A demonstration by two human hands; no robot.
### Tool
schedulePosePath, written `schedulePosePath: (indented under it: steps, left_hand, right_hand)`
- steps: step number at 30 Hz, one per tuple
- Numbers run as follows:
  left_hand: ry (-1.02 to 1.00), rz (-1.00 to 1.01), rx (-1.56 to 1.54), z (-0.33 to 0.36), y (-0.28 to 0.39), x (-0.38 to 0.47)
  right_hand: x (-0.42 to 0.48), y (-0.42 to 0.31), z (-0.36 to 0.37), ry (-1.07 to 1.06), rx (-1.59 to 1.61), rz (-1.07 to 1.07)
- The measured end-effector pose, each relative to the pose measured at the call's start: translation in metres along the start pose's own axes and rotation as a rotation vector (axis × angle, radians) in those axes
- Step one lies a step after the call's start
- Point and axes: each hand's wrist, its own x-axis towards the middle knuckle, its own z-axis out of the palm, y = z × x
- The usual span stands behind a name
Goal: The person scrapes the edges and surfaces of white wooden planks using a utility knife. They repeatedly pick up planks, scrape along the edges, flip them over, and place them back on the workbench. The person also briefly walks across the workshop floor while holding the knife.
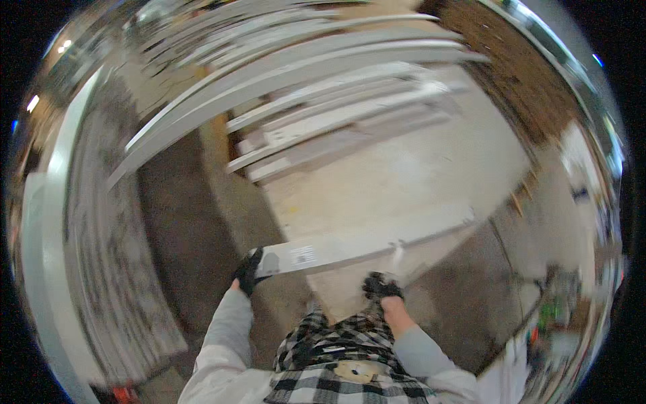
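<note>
A long whitish board [343, 251] lies along the near side of a pale worktable [404, 177]. At the board's left end my left hand [248, 271], in a black glove, grips it with the thumb on top. Close by the fingers is a printed label [303, 256] on the board. My right hand [382, 287], also black-gloved, is below the board's near edge, closed around a slim pale object [397, 258]. That object points up toward the board; motion blur hides what kind it is.
Several long white boards [343, 126] lie across the table's far part, and more long pieces [303, 65] are beyond it. A stack of grey boards [111, 227] stands at left. Brown planks [515, 65] are at the far right. A dark hose or cable [499, 242] hangs at right.
</note>
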Motion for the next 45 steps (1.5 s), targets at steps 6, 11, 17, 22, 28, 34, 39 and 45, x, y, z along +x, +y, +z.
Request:
schedulePosePath:
  steps: [6, 11, 17, 22, 28, 34, 39, 45]
  left_hand:
    - [0.136, 0.179, 0.035, 0.008, 0.045, -0.002]
    - [0.271, 0.513, 0.017, 0.047, 0.127, -0.072]
    - [0.07, 0.99, -0.015, 0.11, 0.204, -0.214]
    - [-0.058, 1.253, 0.064, 0.175, 0.248, -0.321]
    - [-0.114, 1.632, 0.253, 0.221, 0.346, -0.493]
    - [-1.5, 1.031, -0.036, 0.281, 0.463, -0.728]
    - [-1.903, 0.506, -0.036, 0.31, 0.52, -0.838]
    - [-1.777, 1.056, 0.594, 0.27, 0.571, -0.81]
  right_hand:
    - [0.018, 0.001, 0.046, -0.026, 0.084, -0.334]
    - [0.015, -0.049, 0.056, 0.087, 0.119, -0.306]
    - [-0.081, -0.02, -0.085, 0.167, 0.091, -0.58]
    - [-0.149, 0.061, -0.273, 0.438, -0.835, -0.489]
    - [-0.221, 0.119, -0.49, 0.762, -0.236, -0.106]
    - [-0.259, 0.133, -0.612, 1.138, 1.28, -0.684]
    - [-0.236, 0.177, -0.668, 1.234, 1.367, -0.486]
    - [-0.215, 0.277, -0.863, 1.607, 0.842, 0.022]
